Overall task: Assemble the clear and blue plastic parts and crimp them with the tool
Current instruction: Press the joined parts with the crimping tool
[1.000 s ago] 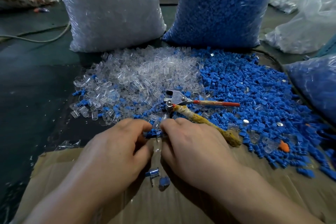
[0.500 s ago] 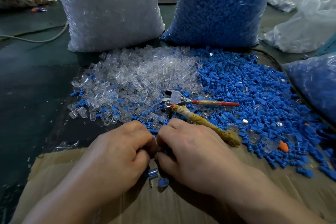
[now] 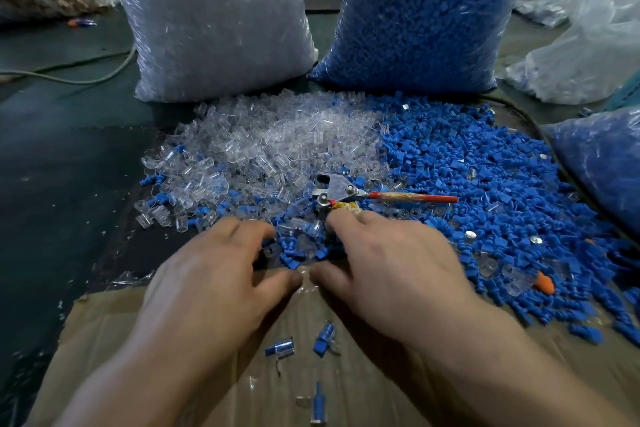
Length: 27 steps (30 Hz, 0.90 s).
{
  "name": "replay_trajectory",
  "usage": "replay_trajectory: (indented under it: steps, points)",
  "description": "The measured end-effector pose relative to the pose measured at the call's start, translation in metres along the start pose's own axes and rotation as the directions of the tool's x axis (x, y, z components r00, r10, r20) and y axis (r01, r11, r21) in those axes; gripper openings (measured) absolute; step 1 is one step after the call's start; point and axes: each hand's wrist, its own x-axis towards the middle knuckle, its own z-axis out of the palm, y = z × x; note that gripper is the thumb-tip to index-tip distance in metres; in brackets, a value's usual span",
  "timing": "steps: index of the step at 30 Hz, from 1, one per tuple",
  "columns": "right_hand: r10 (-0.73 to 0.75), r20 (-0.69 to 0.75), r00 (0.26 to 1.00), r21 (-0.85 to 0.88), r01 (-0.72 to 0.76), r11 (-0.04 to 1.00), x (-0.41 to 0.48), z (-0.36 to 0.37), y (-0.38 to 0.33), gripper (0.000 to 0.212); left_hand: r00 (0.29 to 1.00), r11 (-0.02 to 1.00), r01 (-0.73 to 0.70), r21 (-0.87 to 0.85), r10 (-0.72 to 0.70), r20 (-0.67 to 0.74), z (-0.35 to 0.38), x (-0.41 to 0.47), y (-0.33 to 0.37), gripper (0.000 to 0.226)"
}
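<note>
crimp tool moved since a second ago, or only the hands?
No. The crimp tool sits at the same spot on the seam between the clear pile and blue pile; only the hands moved, the right hand reaching it.

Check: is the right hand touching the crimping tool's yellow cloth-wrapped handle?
Touching. The head view shows the right hand with its fingertips lying over the yellow cloth-wrapped handle.

A heap of clear plastic parts (image 3: 277,149) lies spread at the far centre of the worktop, meeting a wider heap of blue plastic parts (image 3: 485,191) on its right, with stray blue pieces mixed along the near edge. The crimping tool (image 3: 341,192) rests flat where the heaps join, its metal head to the left and its red handle pointing right. Three joined clear-and-blue pieces (image 3: 280,347) lie apart on the near cardboard.
</note>
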Motion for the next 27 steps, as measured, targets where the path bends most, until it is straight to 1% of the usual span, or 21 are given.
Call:
replay_trajectory:
  steps: [2,5,9,11,14,18,20,23,27]
  points:
    - [-0.041,-0.030,0.999,-0.050,0.040,0.998,0.005,0.010,-0.006,0.042,0.999,0.999,-0.042,-0.027,0.042,0.007,0.002,0.001,0.006,0.061]
    - [-0.051,-0.071,0.996,-0.035,0.049,0.998,0.010,0.015,-0.006,0.034,0.999,0.994,-0.051,-0.095,0.049,-0.025,0.003,0.001,0.010,0.044]
    - [-0.042,-0.104,0.994,0.001,0.042,0.999,0.012,0.017,-0.001,0.011,0.995,0.982,-0.051,-0.180,0.034,-0.097,0.008,0.000,0.013,0.029]
    - [-0.045,-0.104,0.994,0.011,0.046,0.999,0.012,0.019,0.000,0.005,0.989,0.974,-0.059,-0.217,0.028,-0.143,0.010,0.000,0.012,0.023]
    - [-0.046,-0.106,0.993,0.024,0.049,0.999,0.012,0.019,0.002,0.009,0.982,0.954,-0.076,-0.289,0.022,-0.186,0.014,0.000,0.009,0.016]
    - [-0.035,-0.113,0.993,0.122,0.049,0.991,0.013,0.016,0.002,0.014,0.978,0.921,-0.077,-0.381,-0.005,-0.210,0.016,0.001,0.006,0.002]
    - [-0.031,-0.110,0.993,0.151,0.048,0.987,0.013,0.014,0.002,0.014,0.978,0.911,-0.052,-0.409,-0.037,-0.205,0.017,0.002,0.004,0.008]
    - [-0.010,-0.123,0.992,0.208,0.036,0.978,0.011,0.014,0.003,0.007,0.978,0.893,-0.025,-0.450,-0.071,-0.195,0.017,0.001,0.004,0.015]
    - [0.069,-0.198,0.978,0.393,0.015,0.920,0.010,0.014,0.006,0.006,0.973,0.835,-0.029,-0.549,-0.102,-0.206,0.015,0.001,0.006,0.033]
